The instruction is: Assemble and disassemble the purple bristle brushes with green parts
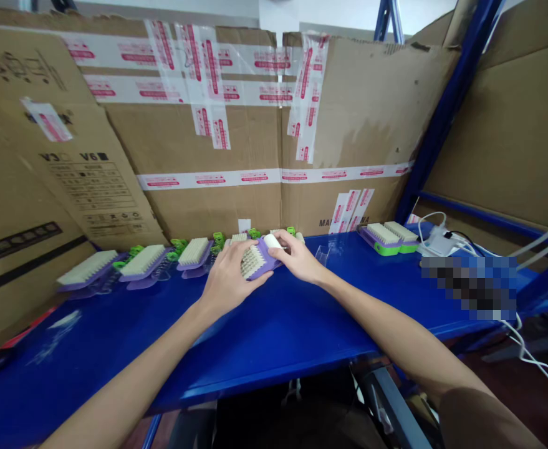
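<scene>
Above the blue table, my left hand (225, 272) is wrapped round a purple scrub brush (254, 262), its cream bristles facing up and toward me. My right hand (298, 257) pinches a small white rounded piece (270, 242) at the brush's right end. I cannot tell whether that piece is joined to the brush. Behind my hands, more brushes stand in a row, partly hidden, with a green part (254, 234) showing between them. Left of my left hand lies another purple brush (194, 252), bristles up.
Further left are two more brushes, one in the middle (143, 260) and one at the end (88, 269). Green-edged brushes (388, 236) lie at the back right, beside a white power strip (442, 240) with cables. Taped cardboard (348, 125) walls the blue table (302, 337).
</scene>
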Available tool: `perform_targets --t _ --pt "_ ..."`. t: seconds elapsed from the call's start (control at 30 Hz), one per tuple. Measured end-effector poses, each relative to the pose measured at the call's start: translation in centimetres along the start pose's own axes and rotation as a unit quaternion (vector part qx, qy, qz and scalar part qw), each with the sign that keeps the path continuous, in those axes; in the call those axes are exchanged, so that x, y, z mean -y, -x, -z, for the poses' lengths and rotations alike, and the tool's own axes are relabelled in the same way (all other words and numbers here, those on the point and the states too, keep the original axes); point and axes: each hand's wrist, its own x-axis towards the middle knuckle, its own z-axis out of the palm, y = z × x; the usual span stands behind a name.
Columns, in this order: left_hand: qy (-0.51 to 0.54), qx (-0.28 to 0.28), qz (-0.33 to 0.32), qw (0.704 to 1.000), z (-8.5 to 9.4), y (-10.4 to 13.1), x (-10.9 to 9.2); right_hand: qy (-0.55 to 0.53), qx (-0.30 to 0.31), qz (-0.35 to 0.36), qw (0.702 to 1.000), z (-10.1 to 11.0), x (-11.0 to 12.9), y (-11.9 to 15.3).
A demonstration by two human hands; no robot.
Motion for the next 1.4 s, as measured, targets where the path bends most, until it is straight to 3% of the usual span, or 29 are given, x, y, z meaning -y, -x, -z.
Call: perform_targets --t 0.17,0.37,0.53,0.73,1.03,1.17,1.4 --pt "0.068 0.015 0.067 0.995 -0.6 0.3 -0.7 0.148 0.004 0.052 0.988 0.7 0.4 0.1" --pt "0.1 0.027 0.064 0.992 -0.8 0.4 -0.9 0.325 0.025 0.092 0.941 0.7 0.7 1.0" --pt "0.137 0.029 0.071 0.988 -0.9 0.4 -1.1 0.37 0.039 0.12 0.921 0.3 1.2 1.1" --pt "0.216 0.026 0.075 0.973 -0.5 0.2 -0.9 0.418 0.045 0.216 0.881 0.6 1.9 1.0" --pt "0.238 -0.047 0.054 0.969 -0.5 0.5 -1.4 0.5 0.032 0.289 0.816 0.4 2.5 1.0" --pt "0.215 -0.078 0.02 0.973 -0.3 0.6 -1.7 0.501 0.042 0.297 0.812 0.3 2.6 0.8" --pt "0.151 -0.101 -0.058 0.982 -0.2 0.5 -1.5 0.464 0.037 0.283 0.839 -0.1 2.3 0.9"
